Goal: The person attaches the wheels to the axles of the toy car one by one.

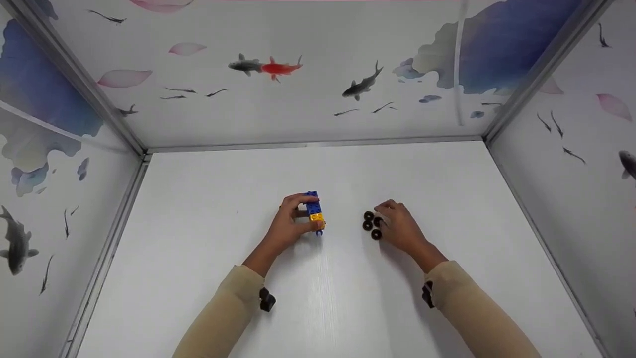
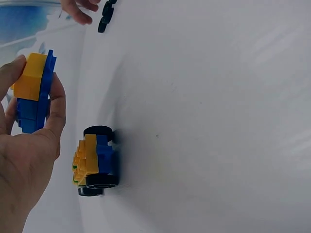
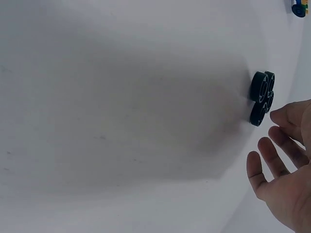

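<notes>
My left hand (image 1: 287,221) grips a toy vehicle body (image 1: 313,206) made of blue and yellow building bricks, thumb on one end and fingers along the other. In the left wrist view this body (image 2: 30,80) is lifted above the table, a flat blue base on one side. Several black toy wheels (image 1: 367,225) lie clustered on the table to the right of it. Beside them hovers my right hand (image 1: 401,227), fingertips close to the cluster. The right wrist view shows the hand (image 3: 286,179) loosely bent and holding nothing, next to the wheels (image 3: 263,87).
A brick car (image 2: 91,158) with black wheels stands on the table near my left hand, hidden behind that hand in the head view. Printed panels enclose the white table (image 1: 343,298) at the back (image 1: 308,109) and both sides.
</notes>
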Action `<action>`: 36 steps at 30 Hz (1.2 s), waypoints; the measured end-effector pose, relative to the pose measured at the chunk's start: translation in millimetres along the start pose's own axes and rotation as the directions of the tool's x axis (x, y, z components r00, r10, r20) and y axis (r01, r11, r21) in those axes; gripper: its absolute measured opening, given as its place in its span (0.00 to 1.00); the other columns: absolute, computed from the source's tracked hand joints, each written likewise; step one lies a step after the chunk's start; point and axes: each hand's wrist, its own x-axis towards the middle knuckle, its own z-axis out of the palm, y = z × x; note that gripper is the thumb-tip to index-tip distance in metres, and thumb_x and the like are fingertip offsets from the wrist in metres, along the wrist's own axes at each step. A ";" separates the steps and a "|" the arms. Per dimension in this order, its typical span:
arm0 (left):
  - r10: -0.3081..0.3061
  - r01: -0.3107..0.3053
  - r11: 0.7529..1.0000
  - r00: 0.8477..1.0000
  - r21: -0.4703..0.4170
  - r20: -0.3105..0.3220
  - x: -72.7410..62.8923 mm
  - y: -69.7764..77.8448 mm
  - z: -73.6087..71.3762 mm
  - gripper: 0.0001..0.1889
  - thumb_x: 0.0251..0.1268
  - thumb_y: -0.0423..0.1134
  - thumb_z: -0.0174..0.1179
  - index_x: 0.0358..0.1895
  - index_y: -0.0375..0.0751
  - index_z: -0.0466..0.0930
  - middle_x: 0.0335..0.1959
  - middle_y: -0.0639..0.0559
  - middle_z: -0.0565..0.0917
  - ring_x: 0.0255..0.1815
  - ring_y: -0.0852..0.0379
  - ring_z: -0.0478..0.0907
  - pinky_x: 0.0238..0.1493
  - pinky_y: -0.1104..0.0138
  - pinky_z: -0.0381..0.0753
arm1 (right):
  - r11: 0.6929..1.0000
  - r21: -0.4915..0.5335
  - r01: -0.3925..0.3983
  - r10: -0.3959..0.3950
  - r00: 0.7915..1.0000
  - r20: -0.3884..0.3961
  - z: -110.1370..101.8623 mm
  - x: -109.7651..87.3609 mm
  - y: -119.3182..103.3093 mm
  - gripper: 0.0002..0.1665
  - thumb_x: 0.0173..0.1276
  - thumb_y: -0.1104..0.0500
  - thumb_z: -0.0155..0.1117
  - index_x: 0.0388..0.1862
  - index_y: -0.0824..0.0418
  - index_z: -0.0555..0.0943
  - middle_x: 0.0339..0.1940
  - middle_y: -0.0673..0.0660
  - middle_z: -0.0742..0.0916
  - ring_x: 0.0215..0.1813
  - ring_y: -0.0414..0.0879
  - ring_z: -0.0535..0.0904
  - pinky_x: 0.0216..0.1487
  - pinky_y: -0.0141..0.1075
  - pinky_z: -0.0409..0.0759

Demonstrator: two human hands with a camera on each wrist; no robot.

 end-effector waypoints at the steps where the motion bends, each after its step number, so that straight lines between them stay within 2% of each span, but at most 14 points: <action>1: -0.003 0.003 1.000 1.000 -0.001 -0.001 -0.6 -0.4 -0.2 0.33 0.66 0.42 0.82 0.72 0.67 0.80 0.85 0.48 0.63 0.72 0.40 0.81 0.68 0.51 0.89 | 1.000 0.001 -0.005 0.005 1.000 0.002 -0.1 -0.1 0.8 0.22 0.74 0.73 0.67 0.65 0.72 0.86 0.65 0.69 0.86 0.64 0.67 0.83 0.65 0.59 0.86; 7: -0.055 0.055 0.998 0.998 -0.007 -0.024 -3.1 -1.3 0.7 0.47 0.61 0.41 0.84 0.81 0.70 0.69 0.84 0.46 0.67 0.69 0.44 0.84 0.65 0.51 0.91 | 0.999 -0.034 -0.017 0.018 1.000 0.019 1.9 -0.4 1.6 0.12 0.78 0.64 0.72 0.56 0.68 0.91 0.59 0.66 0.88 0.59 0.63 0.85 0.60 0.55 0.88; 12: -0.078 0.078 0.997 0.997 0.000 -0.028 -3.5 -1.9 2.2 0.56 0.61 0.39 0.84 0.88 0.64 0.59 0.85 0.48 0.68 0.69 0.45 0.85 0.65 0.52 0.91 | 0.998 -0.049 -0.027 0.028 0.999 0.019 2.2 -1.8 2.5 0.11 0.76 0.65 0.75 0.53 0.67 0.92 0.55 0.66 0.88 0.55 0.62 0.86 0.57 0.54 0.88; 18: -0.102 0.102 0.995 0.994 -0.005 -0.028 -5.5 -2.3 2.4 0.53 0.61 0.41 0.85 0.86 0.70 0.63 0.82 0.45 0.70 0.68 0.46 0.86 0.65 0.53 0.91 | 0.998 -0.015 -0.063 0.063 0.998 0.021 1.9 -4.3 5.0 0.11 0.75 0.67 0.74 0.54 0.65 0.92 0.54 0.65 0.88 0.55 0.61 0.86 0.58 0.55 0.87; 21: -0.097 0.096 0.995 0.995 -0.025 -0.020 -7.0 -2.7 2.0 0.52 0.61 0.40 0.84 0.85 0.72 0.63 0.83 0.45 0.70 0.67 0.46 0.86 0.67 0.51 0.90 | 0.997 0.004 -0.076 0.076 0.997 0.020 1.5 -4.6 4.7 0.15 0.76 0.68 0.73 0.59 0.66 0.90 0.54 0.65 0.87 0.55 0.60 0.87 0.58 0.54 0.88; 24: -0.096 0.095 0.994 0.995 -0.045 -0.006 -9.0 -2.9 1.2 0.52 0.62 0.39 0.84 0.84 0.74 0.63 0.78 0.43 0.75 0.66 0.46 0.86 0.69 0.49 0.88 | 0.997 0.015 -0.082 0.082 0.997 0.009 1.5 -3.6 3.4 0.19 0.76 0.68 0.72 0.64 0.67 0.88 0.55 0.65 0.87 0.55 0.60 0.87 0.57 0.53 0.89; 29: -0.080 0.080 0.994 0.997 -0.078 0.010 -11.7 -2.3 -0.1 0.52 0.63 0.40 0.84 0.84 0.76 0.63 0.68 0.43 0.82 0.66 0.46 0.86 0.70 0.47 0.87 | 0.997 0.044 -0.065 0.065 0.998 -0.014 1.7 -0.1 -1.6 0.23 0.78 0.67 0.71 0.69 0.69 0.85 0.58 0.67 0.85 0.56 0.61 0.88 0.57 0.52 0.90; 33: -0.064 0.067 0.991 0.998 -0.117 0.030 -11.4 -2.5 0.1 0.53 0.63 0.40 0.83 0.86 0.72 0.62 0.67 0.42 0.83 0.65 0.46 0.86 0.71 0.48 0.87 | 0.995 0.091 -0.037 0.038 0.999 -0.008 3.0 2.8 -11.7 0.24 0.81 0.66 0.68 0.72 0.70 0.82 0.61 0.67 0.83 0.57 0.61 0.89 0.55 0.50 0.91; 36: -0.067 0.072 0.989 0.997 -0.128 0.045 -12.1 -2.0 1.1 0.53 0.63 0.41 0.84 0.87 0.71 0.61 0.68 0.42 0.83 0.66 0.45 0.86 0.72 0.48 0.87 | 0.993 0.116 -0.001 0.003 1.000 -0.014 6.0 6.2 -22.7 0.22 0.81 0.66 0.68 0.71 0.71 0.83 0.61 0.68 0.83 0.55 0.60 0.90 0.53 0.48 0.91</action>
